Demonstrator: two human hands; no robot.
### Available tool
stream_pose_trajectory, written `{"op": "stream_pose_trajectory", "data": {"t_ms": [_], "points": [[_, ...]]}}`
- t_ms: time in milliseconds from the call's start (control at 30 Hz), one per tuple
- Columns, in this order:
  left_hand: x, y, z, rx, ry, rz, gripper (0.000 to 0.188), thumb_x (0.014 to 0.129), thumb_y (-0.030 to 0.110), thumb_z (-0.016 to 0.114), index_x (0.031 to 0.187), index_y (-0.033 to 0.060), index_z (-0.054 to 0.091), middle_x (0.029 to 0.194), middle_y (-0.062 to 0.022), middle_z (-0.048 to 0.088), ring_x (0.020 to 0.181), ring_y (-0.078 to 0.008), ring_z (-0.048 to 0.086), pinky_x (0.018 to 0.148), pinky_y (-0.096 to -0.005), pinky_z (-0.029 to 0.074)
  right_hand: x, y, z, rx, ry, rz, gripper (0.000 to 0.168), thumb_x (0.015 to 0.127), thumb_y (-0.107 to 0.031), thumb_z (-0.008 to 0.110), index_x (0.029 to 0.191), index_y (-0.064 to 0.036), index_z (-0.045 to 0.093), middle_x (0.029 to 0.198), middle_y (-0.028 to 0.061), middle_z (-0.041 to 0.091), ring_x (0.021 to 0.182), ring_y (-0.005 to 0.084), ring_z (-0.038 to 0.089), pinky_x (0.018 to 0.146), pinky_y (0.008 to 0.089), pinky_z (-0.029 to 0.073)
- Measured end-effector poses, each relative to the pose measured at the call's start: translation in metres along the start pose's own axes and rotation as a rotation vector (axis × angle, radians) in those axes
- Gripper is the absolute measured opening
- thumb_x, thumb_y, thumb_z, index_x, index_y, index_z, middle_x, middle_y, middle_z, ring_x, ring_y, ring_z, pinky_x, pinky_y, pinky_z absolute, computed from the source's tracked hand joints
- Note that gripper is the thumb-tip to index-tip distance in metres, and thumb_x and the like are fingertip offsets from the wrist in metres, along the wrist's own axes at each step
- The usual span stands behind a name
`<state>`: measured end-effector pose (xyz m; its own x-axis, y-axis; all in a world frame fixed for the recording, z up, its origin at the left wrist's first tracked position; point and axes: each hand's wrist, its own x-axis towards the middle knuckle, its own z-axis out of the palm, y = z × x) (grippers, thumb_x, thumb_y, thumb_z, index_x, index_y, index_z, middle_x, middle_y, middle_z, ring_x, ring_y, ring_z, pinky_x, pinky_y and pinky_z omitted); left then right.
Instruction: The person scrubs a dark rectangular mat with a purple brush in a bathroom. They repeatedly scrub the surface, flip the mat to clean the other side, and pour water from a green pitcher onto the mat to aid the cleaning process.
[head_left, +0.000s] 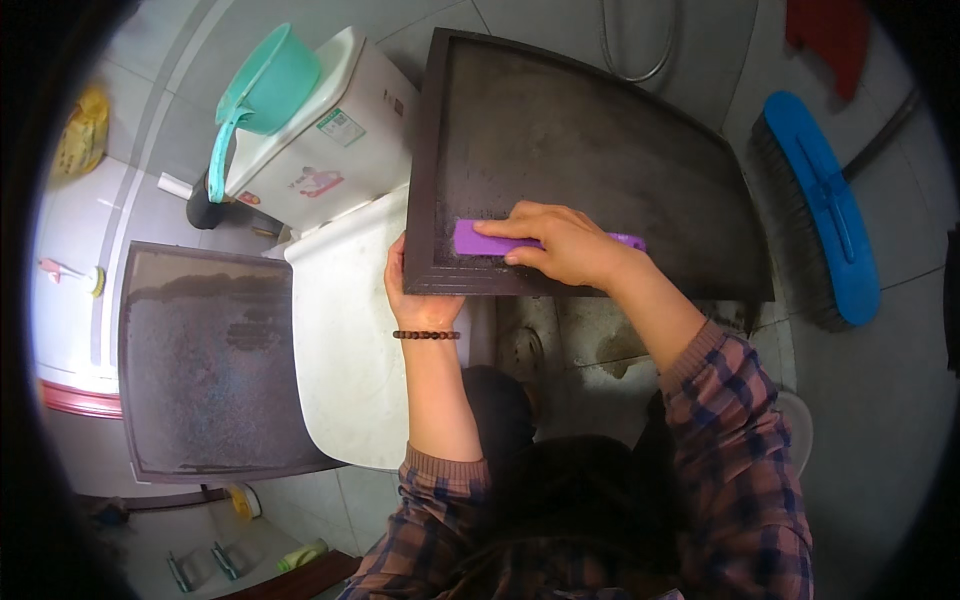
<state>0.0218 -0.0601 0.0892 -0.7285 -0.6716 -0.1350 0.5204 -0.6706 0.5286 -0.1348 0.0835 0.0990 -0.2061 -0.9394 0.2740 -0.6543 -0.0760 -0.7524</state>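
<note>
A dark framed window screen (585, 142) with a wet-looking surface stands tilted before me. My left hand (420, 281) grips its lower left corner, with the fingers hidden behind the frame and a beaded bracelet on the wrist. My right hand (559, 244) holds a purple brush (495, 238) against the mesh, just inside that corner. The brush's bristles are hidden beneath its back, and its handle end shows beyond my palm. A second framed screen (217, 367), with patchy wet areas, leans at the left beside the toilet.
A white toilet (352, 360) with closed lid stands left of my arms. A turquoise dipper (274, 82) sits on its tank (330, 142). A blue broom head (825, 210) rests against the right wall. A shower hose (645, 75) hangs behind the screen. The floor (592, 397) is tiled.
</note>
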Motion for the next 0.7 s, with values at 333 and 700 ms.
{"op": "stream_pose_trajectory", "data": {"t_ms": [333,700], "points": [[-0.005,0.001,0.004,-0.022,-0.117,-0.01,0.033,0.088,0.027,0.04,0.107,0.0051,0.057,0.11,-0.0131,0.06,0.103,-0.0297,0.055,0.089,-0.0461,0.044,-0.038,0.021,-0.037,-0.194,-0.022,0.22,0.045,0.078,-0.014,0.063,0.121,-0.024,0.056,0.092,0.0073,0.056,0.091,0.0258,0.054,0.082,0.0351,0.041],[-0.005,-0.002,0.019,-0.032,0.013,-0.021,0.033,0.089,0.022,0.037,0.106,0.0026,0.058,0.109,-0.0139,0.06,0.1,-0.0289,0.056,0.088,-0.0438,0.044,-0.03,-0.007,-0.033,-0.117,0.054,0.145,0.046,0.078,-0.014,0.065,0.122,-0.021,0.055,0.09,0.0097,0.055,0.086,0.0275,0.054,0.078,0.0357,0.043]]}}
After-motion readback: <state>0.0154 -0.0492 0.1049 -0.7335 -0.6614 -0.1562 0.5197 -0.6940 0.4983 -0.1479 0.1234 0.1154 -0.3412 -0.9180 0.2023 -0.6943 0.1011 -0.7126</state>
